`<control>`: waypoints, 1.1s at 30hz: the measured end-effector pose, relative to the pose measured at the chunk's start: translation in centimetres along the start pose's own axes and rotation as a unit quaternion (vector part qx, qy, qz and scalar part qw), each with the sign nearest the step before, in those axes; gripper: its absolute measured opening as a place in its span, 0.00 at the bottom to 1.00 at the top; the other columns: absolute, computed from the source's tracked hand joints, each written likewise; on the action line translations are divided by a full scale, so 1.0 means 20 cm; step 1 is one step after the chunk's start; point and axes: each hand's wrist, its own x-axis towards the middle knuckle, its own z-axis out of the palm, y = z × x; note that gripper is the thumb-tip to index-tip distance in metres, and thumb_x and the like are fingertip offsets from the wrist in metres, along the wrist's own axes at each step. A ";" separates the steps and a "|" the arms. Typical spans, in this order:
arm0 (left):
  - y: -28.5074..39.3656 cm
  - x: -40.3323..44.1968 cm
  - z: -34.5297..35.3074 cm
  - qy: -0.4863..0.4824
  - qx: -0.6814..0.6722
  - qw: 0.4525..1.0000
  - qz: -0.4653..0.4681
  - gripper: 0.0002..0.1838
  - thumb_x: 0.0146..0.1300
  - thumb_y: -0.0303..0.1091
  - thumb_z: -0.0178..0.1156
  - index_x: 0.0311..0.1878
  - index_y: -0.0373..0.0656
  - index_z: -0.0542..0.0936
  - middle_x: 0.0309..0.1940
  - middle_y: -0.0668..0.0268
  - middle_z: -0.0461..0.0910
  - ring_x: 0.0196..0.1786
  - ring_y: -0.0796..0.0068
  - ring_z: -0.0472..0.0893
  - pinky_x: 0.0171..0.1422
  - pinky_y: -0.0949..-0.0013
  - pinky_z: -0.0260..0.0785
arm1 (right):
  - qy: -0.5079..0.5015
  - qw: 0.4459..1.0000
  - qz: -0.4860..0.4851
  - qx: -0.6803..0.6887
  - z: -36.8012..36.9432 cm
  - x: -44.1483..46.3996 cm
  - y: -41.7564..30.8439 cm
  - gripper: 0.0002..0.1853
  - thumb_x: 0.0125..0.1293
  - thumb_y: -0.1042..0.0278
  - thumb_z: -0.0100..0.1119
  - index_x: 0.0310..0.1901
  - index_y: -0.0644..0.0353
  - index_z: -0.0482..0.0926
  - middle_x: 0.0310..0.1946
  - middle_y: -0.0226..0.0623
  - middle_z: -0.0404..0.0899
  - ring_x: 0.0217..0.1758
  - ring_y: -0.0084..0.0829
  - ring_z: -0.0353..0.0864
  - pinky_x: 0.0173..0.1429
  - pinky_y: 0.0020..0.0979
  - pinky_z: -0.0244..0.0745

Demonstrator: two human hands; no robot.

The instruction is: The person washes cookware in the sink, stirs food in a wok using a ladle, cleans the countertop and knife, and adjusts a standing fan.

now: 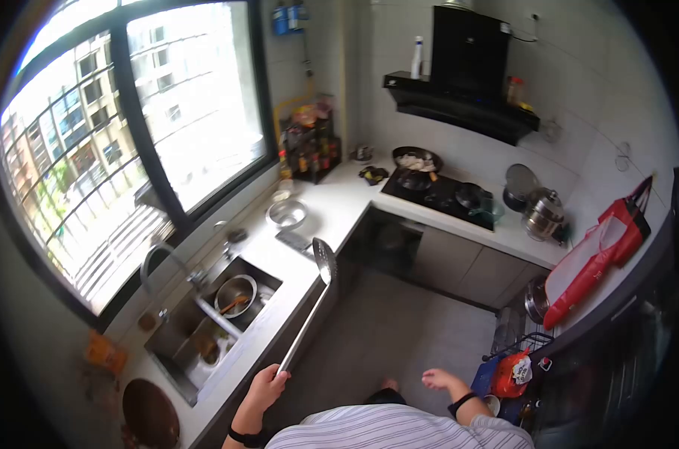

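My left hand (pixel 267 388) is closed around the end of a long-handled metal skimmer (pixel 325 260). Its perforated head points up and away, in front of the counter edge. Off to the right, my right hand (pixel 439 379) hangs over the floor with loosely curled fingers, and nothing shows in it. Left of the skimmer is a two-bowl sink (pixel 176 372) holding a metal pot (pixel 235 293) with a wooden-looking utensil inside. A metal bowl (pixel 287 215) stands on the counter beyond the sink.
A wok (pixel 418 159) with pale food sits on the black gas stove (pixel 444 200) under a range hood (pixel 468 67). The white counter (pixel 350 196) bends around the corner. A red apron (pixel 597 254) hangs on the right wall, above a rack and a red bag (pixel 510 376).
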 end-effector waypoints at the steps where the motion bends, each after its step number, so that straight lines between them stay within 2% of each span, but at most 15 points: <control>1: 0.06 0.14 0.10 -0.062 -0.135 0.987 -0.053 0.10 0.70 0.38 0.49 0.38 0.41 0.73 0.15 0.77 0.60 0.15 0.87 0.58 0.18 0.80 0.49 | 0.064 0.990 -0.053 -0.111 0.00 0.01 0.08 0.27 0.56 0.51 0.62 0.52 0.63 0.77 0.44 0.44 0.81 0.42 0.39 0.82 0.46 0.38 0.77; 2: 0.14 0.29 0.18 -0.123 -0.264 0.951 -0.104 0.10 0.70 0.37 0.49 0.37 0.41 0.73 0.15 0.77 0.60 0.15 0.87 0.58 0.17 0.80 0.48 | 0.043 0.983 -0.035 -0.178 0.00 0.03 0.12 0.29 0.55 0.52 0.63 0.54 0.65 0.75 0.48 0.45 0.79 0.46 0.36 0.80 0.47 0.37 0.76; 3: 0.21 0.41 0.28 -0.126 -0.262 0.951 -0.108 0.10 0.70 0.38 0.49 0.36 0.41 0.72 0.15 0.77 0.59 0.16 0.87 0.58 0.17 0.81 0.48 | -0.051 0.984 -0.073 -0.153 0.01 0.08 0.18 0.28 0.58 0.54 0.62 0.55 0.66 0.74 0.49 0.44 0.79 0.46 0.36 0.80 0.47 0.37 0.76; 4: 0.27 0.54 0.38 -0.121 -0.268 0.951 -0.101 0.10 0.70 0.38 0.50 0.36 0.41 0.72 0.16 0.77 0.59 0.16 0.87 0.57 0.17 0.80 0.47 | -0.040 0.992 -0.108 0.058 -0.04 0.08 0.36 0.25 0.61 0.56 0.60 0.55 0.65 0.74 0.48 0.43 0.80 0.47 0.37 0.80 0.48 0.36 0.76; 5: 0.31 0.66 0.47 -0.116 -0.275 0.949 -0.102 0.11 0.70 0.38 0.50 0.36 0.41 0.72 0.16 0.77 0.59 0.15 0.87 0.56 0.17 0.80 0.47 | -0.047 0.952 -0.149 0.262 -0.09 0.10 0.58 0.23 0.63 0.58 0.58 0.55 0.64 0.75 0.47 0.42 0.81 0.47 0.37 0.80 0.49 0.36 0.76; 9: 0.50 1.21 0.76 -0.068 -0.315 0.943 -0.087 0.07 0.64 0.36 0.57 0.34 0.44 0.73 0.14 0.77 0.60 0.15 0.86 0.58 0.17 0.78 0.50 | -0.190 0.920 0.012 0.342 -0.66 -0.01 -0.11 0.18 0.66 0.61 0.55 0.53 0.61 0.74 0.41 0.42 0.82 0.41 0.33 0.82 0.43 0.33 0.78; 11: 0.50 1.52 0.86 0.028 -0.182 0.982 -0.046 0.07 0.62 0.35 0.58 0.31 0.44 0.73 0.14 0.75 0.63 0.14 0.84 0.61 0.16 0.76 0.53 | -0.070 0.947 -0.077 0.303 -0.95 0.05 -0.21 0.14 0.68 0.63 0.52 0.51 0.60 0.72 0.38 0.41 0.82 0.34 0.29 0.83 0.34 0.29 0.77; 13: 0.45 1.86 0.89 0.098 -0.119 0.987 -0.048 0.08 0.58 0.33 0.58 0.29 0.39 0.74 0.14 0.72 0.68 0.14 0.80 0.65 0.16 0.71 0.55 | 0.235 0.961 -0.139 -0.051 -1.19 0.11 -0.33 0.18 0.61 0.63 0.59 0.51 0.57 0.72 0.37 0.45 0.80 0.42 0.40 0.81 0.42 0.40 0.76; 14: 0.37 2.05 0.90 0.141 -0.067 0.987 -0.029 0.09 0.57 0.34 0.59 0.33 0.37 0.76 0.14 0.70 0.70 0.14 0.79 0.67 0.17 0.70 0.58 | 0.357 0.889 -0.154 -0.243 -1.32 0.12 -0.43 0.18 0.60 0.63 0.59 0.51 0.56 0.73 0.40 0.47 0.79 0.47 0.44 0.79 0.48 0.45 0.75; 15: 0.29 2.25 0.88 0.146 -0.015 0.988 -0.051 0.16 0.57 0.36 0.60 0.42 0.32 0.77 0.18 0.64 0.75 0.17 0.75 0.73 0.19 0.68 0.63 | 0.356 0.904 -0.167 -0.170 -1.43 0.19 -0.49 0.20 0.57 0.63 0.61 0.52 0.56 0.73 0.44 0.49 0.76 0.51 0.47 0.76 0.53 0.46 0.71; 17: 0.06 2.63 0.91 0.237 0.093 0.966 -0.040 0.26 0.57 0.38 0.62 0.52 0.26 0.73 0.32 0.49 0.81 0.37 0.55 0.82 0.42 0.59 0.71 | 0.351 0.914 -0.180 -0.094 -1.61 0.31 -0.67 0.23 0.54 0.63 0.63 0.52 0.56 0.73 0.48 0.51 0.74 0.55 0.50 0.72 0.57 0.48 0.68; 19: 0.11 2.85 0.90 0.230 0.115 0.965 -0.058 0.25 0.57 0.40 0.62 0.50 0.27 0.74 0.35 0.46 0.81 0.44 0.50 0.80 0.50 0.58 0.69 | 0.556 0.744 -0.190 -0.319 -1.70 0.37 -0.96 0.23 0.53 0.64 0.65 0.51 0.56 0.72 0.54 0.52 0.70 0.57 0.53 0.68 0.61 0.47 0.65; 22: 0.11 3.23 0.92 0.196 0.092 0.968 -0.124 0.23 0.57 0.40 0.61 0.48 0.29 0.75 0.37 0.45 0.80 0.46 0.48 0.79 0.51 0.57 0.69 | 0.499 0.800 -0.275 -0.186 -1.94 0.80 -1.22 0.24 0.52 0.65 0.66 0.51 0.56 0.72 0.58 0.52 0.66 0.60 0.55 0.65 0.63 0.47 0.63; 25: 0.19 3.50 0.98 0.251 0.217 0.939 -0.096 0.21 0.58 0.40 0.61 0.46 0.31 0.76 0.38 0.43 0.79 0.46 0.46 0.79 0.51 0.55 0.69 | 0.506 0.779 -0.319 -0.186 -2.18 1.22 -1.57 0.25 0.52 0.65 0.66 0.53 0.56 0.71 0.57 0.52 0.67 0.60 0.54 0.66 0.62 0.47 0.64; 33: 0.11 4.03 1.01 0.270 0.295 0.905 -0.147 0.11 0.58 0.34 0.59 0.38 0.36 0.72 0.32 0.49 0.80 0.38 0.45 0.79 0.42 0.50 0.70 | 0.528 0.769 -0.279 -0.228 -2.61 2.07 -2.26 0.32 0.54 0.62 0.65 0.59 0.61 0.65 0.54 0.52 0.70 0.57 0.51 0.69 0.59 0.45 0.67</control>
